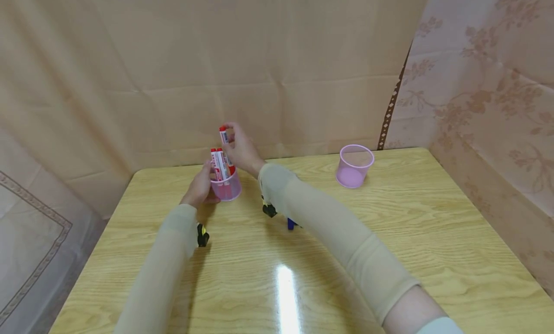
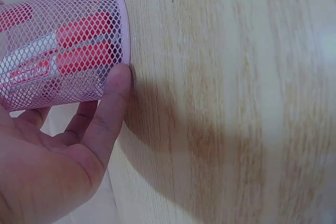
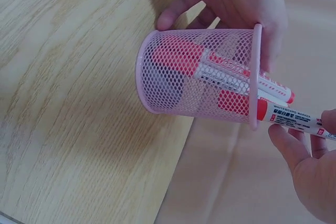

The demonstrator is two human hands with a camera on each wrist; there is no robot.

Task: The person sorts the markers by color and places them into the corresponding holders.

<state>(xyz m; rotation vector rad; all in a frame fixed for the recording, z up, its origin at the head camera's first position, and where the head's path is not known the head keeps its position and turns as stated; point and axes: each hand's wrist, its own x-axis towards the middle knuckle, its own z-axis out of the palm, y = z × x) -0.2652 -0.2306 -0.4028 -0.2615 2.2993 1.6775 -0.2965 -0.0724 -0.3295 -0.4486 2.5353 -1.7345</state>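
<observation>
A pink mesh pen cup (image 1: 227, 191) stands near the table's back left, and my left hand (image 1: 200, 184) grips its side. In the left wrist view, the fingers (image 2: 107, 114) press the mesh wall close to the base. Two red-and-white whiteboard markers (image 1: 219, 164) lean inside the cup, their red ends above the rim. My right hand (image 1: 243, 150) pinches another red whiteboard marker (image 3: 294, 118) by its upper part. That marker's red lower end is inside the cup's mouth, as the right wrist view shows.
A second pink mesh cup (image 1: 352, 173) stands at the back right of the wooden table (image 1: 242, 276). A small blue object (image 1: 291, 224) lies partly hidden under my right forearm. A beige cloth (image 1: 242, 60) hangs behind the table's back edge.
</observation>
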